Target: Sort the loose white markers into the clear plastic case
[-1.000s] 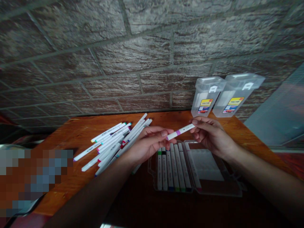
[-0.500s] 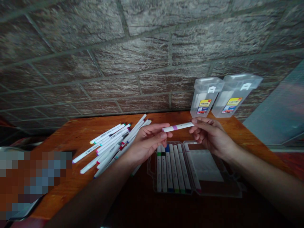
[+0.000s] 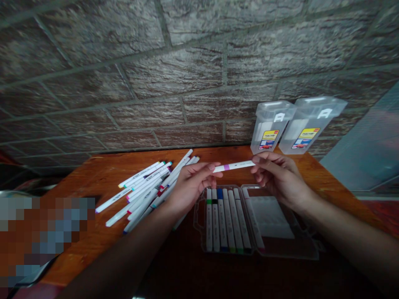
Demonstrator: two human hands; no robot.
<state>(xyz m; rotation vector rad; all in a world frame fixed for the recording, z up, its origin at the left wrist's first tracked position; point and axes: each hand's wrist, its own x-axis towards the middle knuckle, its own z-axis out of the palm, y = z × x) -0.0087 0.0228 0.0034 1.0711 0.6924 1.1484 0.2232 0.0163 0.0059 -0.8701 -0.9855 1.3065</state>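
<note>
Yellow-blue labels [image 3: 307,133] on two clear boxes [image 3: 293,128]: seemingly "marker", rest too small. Held marker [image 3: 236,165]: print illegible.

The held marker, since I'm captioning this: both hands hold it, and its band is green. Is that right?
Not quite: the head view shows a purple band on the held marker, not green. The left hand and right hand do both hold it.

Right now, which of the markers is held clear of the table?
The purple-banded marker, pinched at its ends by the left hand and the right hand; the other markers lie loose on the table or in the open clear case.
</note>
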